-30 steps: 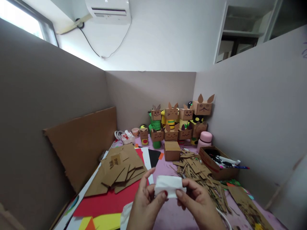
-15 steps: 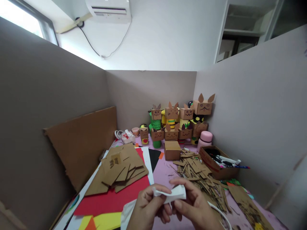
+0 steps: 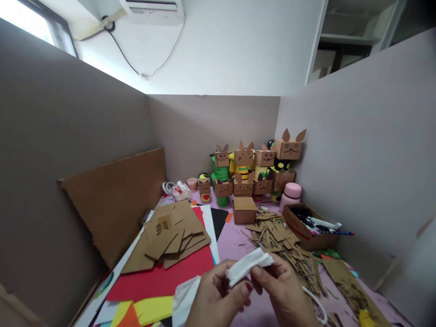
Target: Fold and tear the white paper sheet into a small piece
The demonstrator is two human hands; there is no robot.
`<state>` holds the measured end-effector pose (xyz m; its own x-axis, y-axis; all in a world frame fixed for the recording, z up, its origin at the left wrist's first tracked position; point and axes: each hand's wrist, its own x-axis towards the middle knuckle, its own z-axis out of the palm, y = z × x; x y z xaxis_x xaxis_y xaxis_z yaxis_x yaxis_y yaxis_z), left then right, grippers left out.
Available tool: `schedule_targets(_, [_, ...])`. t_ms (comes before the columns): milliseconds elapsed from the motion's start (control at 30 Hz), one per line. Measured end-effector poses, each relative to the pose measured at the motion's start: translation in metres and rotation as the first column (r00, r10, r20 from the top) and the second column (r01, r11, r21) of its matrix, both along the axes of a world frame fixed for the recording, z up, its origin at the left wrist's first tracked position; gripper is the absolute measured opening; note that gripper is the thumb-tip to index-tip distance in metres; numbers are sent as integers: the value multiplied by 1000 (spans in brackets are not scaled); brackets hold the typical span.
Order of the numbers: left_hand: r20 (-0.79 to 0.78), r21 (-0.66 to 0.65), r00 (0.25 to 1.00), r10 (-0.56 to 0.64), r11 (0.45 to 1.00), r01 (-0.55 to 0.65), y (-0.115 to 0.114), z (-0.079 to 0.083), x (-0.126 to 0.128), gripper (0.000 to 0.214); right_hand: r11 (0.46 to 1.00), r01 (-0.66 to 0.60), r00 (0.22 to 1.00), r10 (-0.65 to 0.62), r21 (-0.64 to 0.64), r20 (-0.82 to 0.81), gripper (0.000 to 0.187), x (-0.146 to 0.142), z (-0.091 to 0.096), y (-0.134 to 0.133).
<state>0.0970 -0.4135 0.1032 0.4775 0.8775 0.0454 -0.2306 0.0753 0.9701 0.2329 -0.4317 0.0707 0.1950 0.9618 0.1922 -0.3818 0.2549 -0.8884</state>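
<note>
A folded white tissue (image 3: pixel 250 265) is pinched between my two hands over the front of the pink table. My left hand (image 3: pixel 220 293) grips its left end with thumb and fingers, and a red mark shows on the thumb tip. My right hand (image 3: pixel 281 286) has thumb and fingertips closed on the right part. Beside my left wrist lies another crumpled white piece (image 3: pixel 185 299), partly hidden by the hand. A white cable (image 3: pixel 315 302) curves out by my right wrist.
Cardboard pieces (image 3: pixel 170 231) lie on red paper (image 3: pixel 156 281) at left. Cardboard scraps (image 3: pixel 286 245) are heaped at right, near an open box (image 3: pixel 309 240) of pens and a pink bottle (image 3: pixel 291 195). Behind stand a plain carton (image 3: pixel 244 210) and several animal-faced figures (image 3: pixel 243 159).
The tissue has been turned and tilted, its right end now higher. My left thumb has slid below it, and the view has dipped slightly.
</note>
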Motion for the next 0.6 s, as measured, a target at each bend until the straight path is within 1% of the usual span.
schedule_targets(67, [-86, 169, 991, 103, 982, -87, -1, 0, 0, 29, 1000, 12, 1000, -11, -19, 26, 28, -1, 3, -2])
schedule_targets(133, [-137, 254, 976, 168, 959, -129, -2, 1, 0, 23, 999, 33, 998, -31, -35, 55, 30, -2, 6, -6])
schedule_targets(167, [-167, 272, 967, 194, 951, -144, -2, 2, 0, 19, 998, 48, 996, -45, -36, 72, 31, -3, 8, -7])
schedule_targets(233, [-228, 267, 948, 223, 950, -159, -4, 4, -1, 17, 998, 60, 991, -56, -29, 118, 32, -4, 12, -10])
schedule_targets(267, [-238, 251, 947, 214, 956, -153, -4, 5, -1, 18, 998, 60, 989, -56, -25, 139, 33, -4, 13, -11])
schedule_targets(333, [-195, 201, 967, 162, 972, -122, -5, 7, -1, 21, 998, 60, 985, -55, -29, 166, 34, -4, 14, -12])
schedule_targets(400, [-143, 178, 981, 131, 978, -105, -4, 6, -1, 21, 997, 63, 986, -57, -34, 159, 34, -3, 14, -12])
schedule_targets(500, [-110, 187, 988, 106, 979, -84, -3, 1, -1, 24, 999, 45, 991, -43, -14, 127, 33, -3, 13, -11])
schedule_targets(600, [-48, 145, 995, 83, 987, -76, -2, -5, 0, 29, 999, 42, 996, -41, -7, 81, 34, -4, 15, -12])
